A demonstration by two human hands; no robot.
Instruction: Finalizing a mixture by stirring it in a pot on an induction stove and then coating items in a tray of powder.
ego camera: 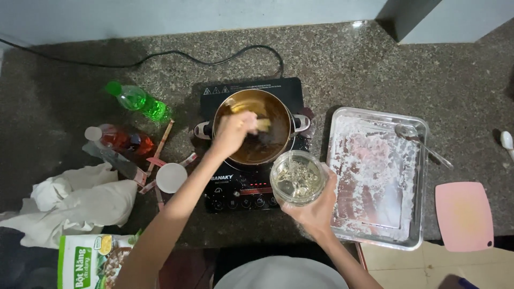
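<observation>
Fingers of the left hand (pixel 234 131) close on something pale over the pot (pixel 251 126), perhaps chopsticks or food; the hand covers too much to say. Pot sits on a black hob (pixel 251 93), its inside brown and glossy. The right hand (pixel 316 208) grips a clear jar (pixel 297 177) from below, just in front of the pot, beside a floury tray (pixel 375 176).

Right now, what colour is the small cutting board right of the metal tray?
Pale pink; the cutting board shows best in the head view, beside the metal tray.
</observation>
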